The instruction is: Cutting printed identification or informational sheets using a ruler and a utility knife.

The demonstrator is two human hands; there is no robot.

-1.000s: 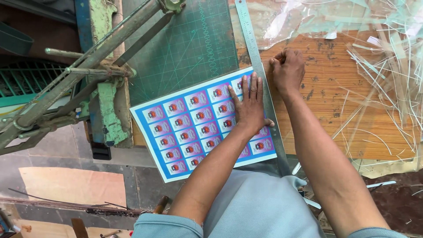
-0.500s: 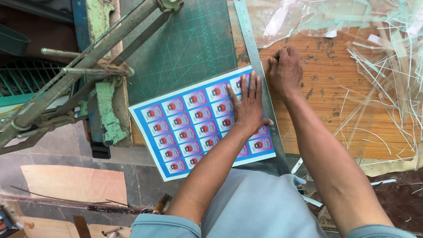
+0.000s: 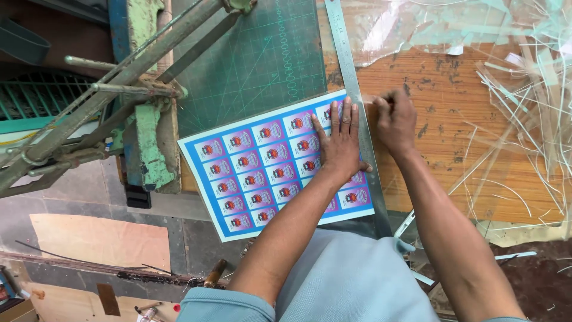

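Note:
A printed sheet [image 3: 256, 173] with a blue border and rows of small purple labels lies on the green cutting mat [image 3: 262, 59], hanging over the table's near edge. A long steel ruler [image 3: 351, 89] lies along the sheet's right side. My left hand [image 3: 339, 143] presses flat on the sheet and the ruler, fingers spread. My right hand [image 3: 393, 119] is closed just right of the ruler, at the sheet's upper right corner. What it grips is hidden by the fingers.
A rusty green metal frame [image 3: 119, 101] with bars stands at the left. The wooden tabletop [image 3: 465, 137] to the right carries clear plastic film [image 3: 429, 30] and several thin cut strips [image 3: 524, 107]. Floor and cardboard [image 3: 101, 238] lie below.
My right hand has slid a little down along the ruler's right edge toward me. My left hand and the sheet have stayed put.

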